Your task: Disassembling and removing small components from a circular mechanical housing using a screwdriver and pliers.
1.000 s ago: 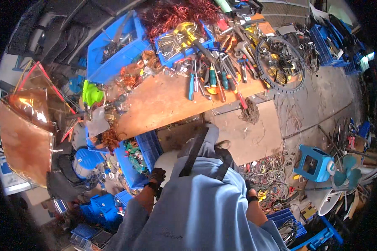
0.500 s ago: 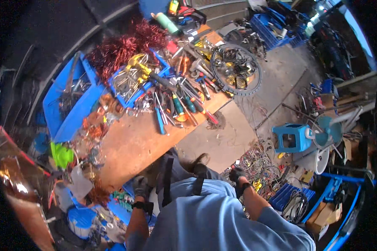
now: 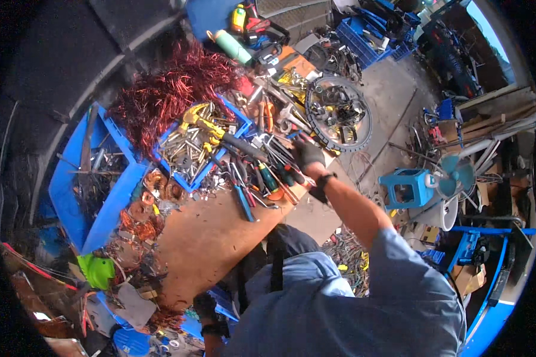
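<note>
My right hand [image 3: 309, 156], in a dark glove, reaches over the right end of the wooden bench [image 3: 199, 232]. It is above or touching the heap of hand tools; whether the fingers hold one I cannot make out. Next to it lie pliers, wrenches and several screwdrivers, among them one with a dark green handle [image 3: 268, 178]. A blue-handled tool [image 3: 243, 204] sticks out toward me. My left hand [image 3: 205, 306] hangs low at the bench's near edge, dark and blurred, its fingers unclear. A yellow claw hammer [image 3: 203, 124] rests across a blue tray [image 3: 192, 181] of bolts.
Dark red wire shreds [image 3: 173, 89] are piled behind the tray. A blue bin [image 3: 110, 205] with metal scrap stands left. Right of the tools lies a tyre [image 3: 368, 122] with parts inside its ring. A blue step stool [image 3: 426, 189] and a fan [image 3: 457, 175] stand right.
My right hand has risen from beside my leg to the tools on the bench. My left hand has dropped slightly lower. The view has shifted a little, and my body leans closer to the bench.
</note>
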Motion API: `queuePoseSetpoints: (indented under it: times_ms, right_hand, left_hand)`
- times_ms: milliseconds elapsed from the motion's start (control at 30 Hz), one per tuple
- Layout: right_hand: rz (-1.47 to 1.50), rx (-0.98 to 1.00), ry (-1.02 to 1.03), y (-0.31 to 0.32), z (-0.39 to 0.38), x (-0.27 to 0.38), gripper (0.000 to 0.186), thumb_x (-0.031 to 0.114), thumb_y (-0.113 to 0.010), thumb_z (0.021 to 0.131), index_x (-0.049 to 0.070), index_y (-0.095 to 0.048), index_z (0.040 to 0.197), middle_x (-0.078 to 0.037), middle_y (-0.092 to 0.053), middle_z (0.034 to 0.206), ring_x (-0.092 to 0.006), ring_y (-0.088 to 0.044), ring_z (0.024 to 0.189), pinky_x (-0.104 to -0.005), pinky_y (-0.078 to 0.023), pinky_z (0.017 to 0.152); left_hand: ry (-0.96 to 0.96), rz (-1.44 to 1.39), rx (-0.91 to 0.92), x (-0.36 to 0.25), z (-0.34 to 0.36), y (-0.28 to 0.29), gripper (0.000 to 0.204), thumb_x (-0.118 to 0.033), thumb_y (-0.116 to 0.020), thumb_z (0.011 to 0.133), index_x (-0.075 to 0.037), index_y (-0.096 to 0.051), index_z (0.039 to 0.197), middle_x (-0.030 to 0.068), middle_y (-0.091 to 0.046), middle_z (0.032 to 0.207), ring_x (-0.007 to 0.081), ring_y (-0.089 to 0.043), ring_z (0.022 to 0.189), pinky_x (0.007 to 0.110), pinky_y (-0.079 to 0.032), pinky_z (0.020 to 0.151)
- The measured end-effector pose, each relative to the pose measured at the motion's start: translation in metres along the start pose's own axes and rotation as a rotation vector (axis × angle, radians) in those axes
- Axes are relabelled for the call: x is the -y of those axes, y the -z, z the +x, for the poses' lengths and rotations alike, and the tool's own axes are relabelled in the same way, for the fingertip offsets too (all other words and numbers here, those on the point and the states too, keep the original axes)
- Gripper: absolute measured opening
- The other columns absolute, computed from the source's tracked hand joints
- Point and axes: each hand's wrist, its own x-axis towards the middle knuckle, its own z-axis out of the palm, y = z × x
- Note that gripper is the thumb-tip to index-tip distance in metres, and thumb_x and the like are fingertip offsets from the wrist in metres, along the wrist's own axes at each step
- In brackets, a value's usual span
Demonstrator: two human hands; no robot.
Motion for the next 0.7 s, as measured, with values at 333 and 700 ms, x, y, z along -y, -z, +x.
queuePoseSetpoints:
  times_ms: [333, 700]
  right_hand:
    - [-0.182, 0.304, -0.114, -0.029, 0.122, 0.038, 0.035, 0.037, -0.051, 0.095, 0.012, -0.071, 0.109, -0.019, -0.071, 0.115, -0.04, -0.068, 0.105, -0.0512, -0.054, 0.085]
    - [-0.193, 0.218, 0.224, -0.061, 0.146, 0.007, 0.035, 0.035, -0.056, 0.092, 0.007, -0.07, 0.108, -0.025, -0.071, 0.099, -0.0394, -0.07, 0.09, -0.0508, -0.053, 0.074]
  left_hand:
    - [0.791, 0.242, 0.164, -0.023, -0.044, 0.056, 0.023, -0.01, -0.055, 0.089, -0.012, -0.064, 0.11, 0.0095, -0.063, 0.11, 0.0266, -0.057, 0.109, 0.041, -0.044, 0.095]
    - [0.718, -0.633, -0.021, -0.144, 0.016, 0.107, 0.017, -0.011, -0.058, 0.087, -0.011, -0.065, 0.102, 0.009, -0.063, 0.101, 0.0257, -0.059, 0.098, 0.04, -0.046, 0.087]
